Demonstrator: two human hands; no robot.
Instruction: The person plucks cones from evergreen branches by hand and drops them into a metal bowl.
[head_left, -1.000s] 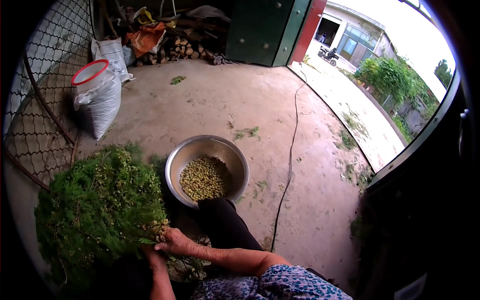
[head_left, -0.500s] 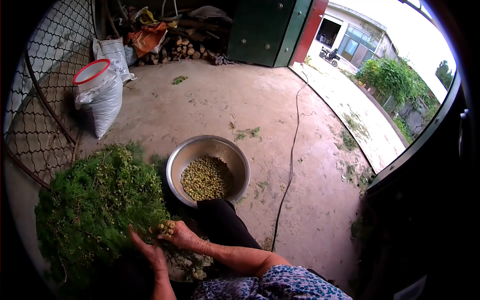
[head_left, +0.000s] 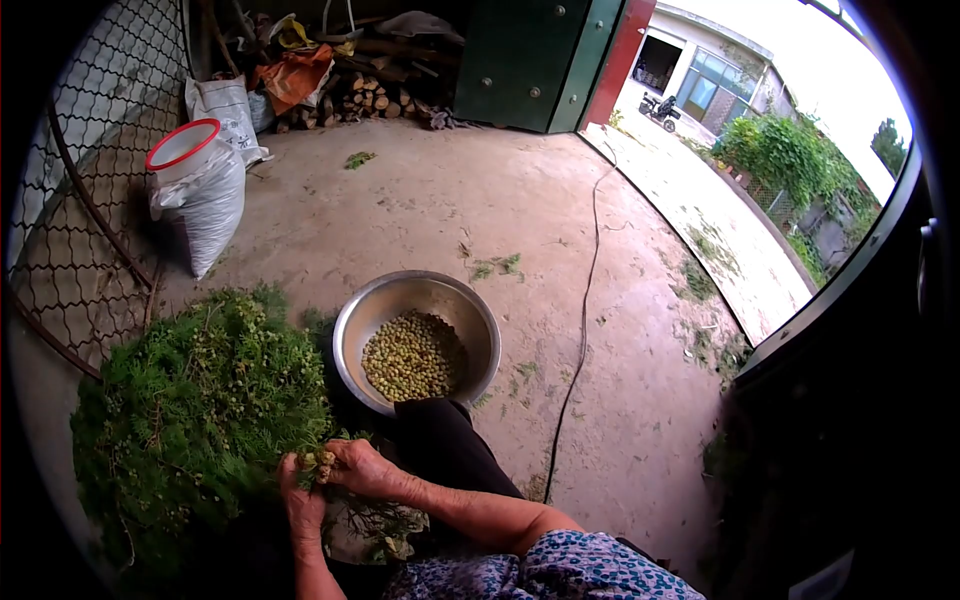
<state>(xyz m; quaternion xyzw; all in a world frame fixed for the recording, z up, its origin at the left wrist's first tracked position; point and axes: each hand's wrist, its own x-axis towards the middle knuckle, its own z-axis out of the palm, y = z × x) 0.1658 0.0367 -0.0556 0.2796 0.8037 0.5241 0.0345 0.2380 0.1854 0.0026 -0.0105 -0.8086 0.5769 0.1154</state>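
While cones [head_left: 323,464] jut from the curled right grip [head_left: 365,470], the left grip [head_left: 304,502] is unclear.

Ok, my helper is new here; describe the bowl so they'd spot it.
On the floor, find the big green heap. Beside it, on the picture's right, sits the bowl, holding small round pieces. Shiny metal sets it apart from the heap.

The knee [head_left: 440,432] covers the bowl [head_left: 478,322] (its near edge).
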